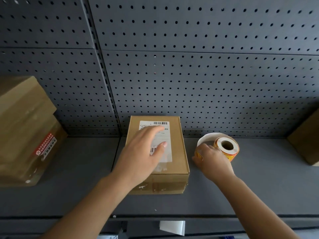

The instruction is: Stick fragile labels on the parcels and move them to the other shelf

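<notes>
A small brown cardboard parcel with a white shipping label lies on the dark grey shelf, near the middle. My left hand lies over its top with fingers straight and spread, fingertips on the shipping label. To the right of the parcel stands a roll of orange fragile labels with a loose white backing strip curling up behind it. My right hand is at the roll's left side, fingers curled, pinching an orange label at the strip's end.
A bigger taped brown box with a red sticker on its side stands at the left of the shelf. Another cardboard box pokes in at the right edge. A perforated grey back panel rises behind. White paper hangs below the shelf front.
</notes>
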Demonstrator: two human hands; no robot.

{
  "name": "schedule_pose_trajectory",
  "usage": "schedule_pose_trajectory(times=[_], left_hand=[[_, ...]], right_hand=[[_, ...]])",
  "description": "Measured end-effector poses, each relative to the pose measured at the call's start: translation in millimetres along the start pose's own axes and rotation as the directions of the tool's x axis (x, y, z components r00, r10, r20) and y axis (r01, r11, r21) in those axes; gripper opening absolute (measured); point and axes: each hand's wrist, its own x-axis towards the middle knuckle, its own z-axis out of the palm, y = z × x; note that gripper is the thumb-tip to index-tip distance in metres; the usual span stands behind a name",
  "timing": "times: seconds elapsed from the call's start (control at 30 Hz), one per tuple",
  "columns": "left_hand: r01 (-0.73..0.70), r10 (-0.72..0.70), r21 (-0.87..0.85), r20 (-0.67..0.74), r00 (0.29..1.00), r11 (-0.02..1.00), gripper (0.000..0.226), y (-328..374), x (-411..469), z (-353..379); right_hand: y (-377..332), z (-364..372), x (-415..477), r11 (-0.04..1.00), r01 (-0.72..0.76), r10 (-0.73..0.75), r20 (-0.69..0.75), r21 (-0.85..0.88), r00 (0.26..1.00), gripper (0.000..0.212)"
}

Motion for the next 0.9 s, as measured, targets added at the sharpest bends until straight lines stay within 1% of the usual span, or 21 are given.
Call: schedule_pose_trajectory(times=[0.07, 0.13, 0.17, 0.2, 0.23, 0.27, 0.33, 0.4, 0.5, 0.57, 0.67, 0.73, 0.8, 0.9], left_hand=[[-0.042, 0.042, 0.016, 0.045, 0.998, 0.999, 0.039, 5, 7, 7], [-0.075, 0.073, 0.024, 0.087, 0.994, 0.997, 0.036, 9, 11, 12], [-0.089, 0.086, 0.021, 0.107, 0.991, 0.996, 0.035, 11, 12, 15], [-0.097, 0.095, 0.013, 0.128, 0.987, 0.995, 0.033, 12, 14, 16], [-0.101, 0.101, -0.004, 0.143, 0.985, 0.995, 0.032, 13, 15, 17], [-0.103, 0.106, -0.024, 0.149, 0.983, 0.994, 0.03, 14, 16, 19], [-0.109, 0.117, -0.067, 0.144, 0.983, 0.992, 0.027, 16, 19, 20], [-0.122, 0.133, -0.091, 0.129, 0.983, 0.988, 0.026, 19, 23, 22], [-0.135, 0.153, -0.146, 0.12, 0.981, 0.98, 0.025, 26, 29, 27], [-0.144, 0.167, -0.195, 0.109, 0.98, 0.97, 0.024, 31, 33, 32], [-0.111, 0.152, -0.309, 0.112, 0.982, 0.945, 0.025, 41, 40, 39], [-0.057, 0.115, -0.407, 0.12, 0.986, 0.912, 0.026, 47, 46, 43], [0.004, 0.07, -0.463, 0.142, 0.987, 0.886, 0.027, 52, 53, 48], [0.124, -0.016, -0.538, 0.201, 0.98, 0.834, 0.027, 57, 65, 54]], right_hand=[[-1, 4, 0, 0.993, 0.008, -0.008, 0.005, -0.117, 1.0, 0.029], [-2, 6, 1, 0.988, -0.015, 0.021, 0.04, -0.153, 0.999, 0.028], [-2, 5, 2, 0.989, -0.031, 0.039, 0.056, -0.146, 0.998, 0.033], [-1, 3, 3, 0.995, -0.055, 0.06, 0.059, -0.088, 0.996, 0.035], [-1, -3, 3, 0.996, -0.09, 0.089, 0.061, 0.026, 0.994, 0.032], [-1, -9, 4, 0.977, -0.124, 0.114, 0.062, 0.176, 0.992, 0.025], [0, -26, 4, 0.886, -0.152, 0.138, 0.066, 0.438, 0.988, 0.017], [1, -42, -2, 0.791, -0.143, 0.143, 0.048, 0.595, 0.989, 0.01], [1, -65, -13, 0.61, -0.099, 0.145, 0.012, 0.786, 0.989, 0.012], [-1, -74, -19, 0.512, -0.079, 0.14, 0.007, 0.855, 0.99, 0.015], [-1, -79, -24, 0.427, -0.052, 0.125, -0.003, 0.903, 0.992, 0.016], [1, -80, -27, 0.391, -0.045, 0.134, -0.009, 0.919, 0.991, 0.016], [3, -81, -29, 0.363, -0.045, 0.152, -0.011, 0.931, 0.988, 0.018], [4, -81, -33, 0.352, -0.039, 0.155, -0.017, 0.935, 0.988, 0.019]])
